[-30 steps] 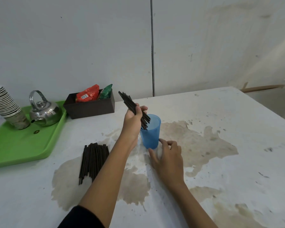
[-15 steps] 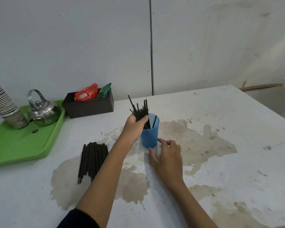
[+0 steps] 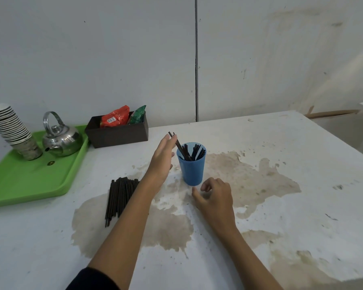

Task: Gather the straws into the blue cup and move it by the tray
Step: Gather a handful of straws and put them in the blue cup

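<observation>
A pale grey-white panelled wall (image 3: pixel 113 59), split by a dark vertical seam (image 3: pixel 196 70) and smudged with brownish streaks at the right, rises behind a white-topped desk (image 3: pixel 281 143) with large tan stains, beyond whose right edge a brown wooden strip (image 3: pixel 333 113) lies.

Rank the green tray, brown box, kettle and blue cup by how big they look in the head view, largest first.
1. green tray, though cut off at the frame edge
2. brown box
3. kettle and blue cup: too alike to rank
</observation>
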Available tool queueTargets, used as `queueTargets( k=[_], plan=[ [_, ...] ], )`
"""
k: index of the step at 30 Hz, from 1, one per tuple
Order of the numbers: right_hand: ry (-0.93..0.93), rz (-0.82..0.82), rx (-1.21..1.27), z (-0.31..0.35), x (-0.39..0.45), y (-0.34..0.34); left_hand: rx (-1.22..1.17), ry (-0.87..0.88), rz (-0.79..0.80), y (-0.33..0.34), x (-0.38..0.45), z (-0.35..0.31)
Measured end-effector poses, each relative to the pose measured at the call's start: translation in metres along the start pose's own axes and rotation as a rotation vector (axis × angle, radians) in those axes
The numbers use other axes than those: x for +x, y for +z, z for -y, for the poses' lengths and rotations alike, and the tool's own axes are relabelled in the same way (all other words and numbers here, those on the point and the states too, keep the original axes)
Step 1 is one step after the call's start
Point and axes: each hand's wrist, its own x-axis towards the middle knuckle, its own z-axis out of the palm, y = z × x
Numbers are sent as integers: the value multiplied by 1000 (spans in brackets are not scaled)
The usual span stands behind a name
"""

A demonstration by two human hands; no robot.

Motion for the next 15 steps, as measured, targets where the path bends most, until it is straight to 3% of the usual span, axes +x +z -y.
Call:
queueTargets(
  k=[9,15],
  plan=[
    [-372,139,-112,20,-16,7,100,172,-162,-40,-21,27],
    [-452,250,18,60,-24,38,561,204,-407,-90,-54,47]
  ],
)
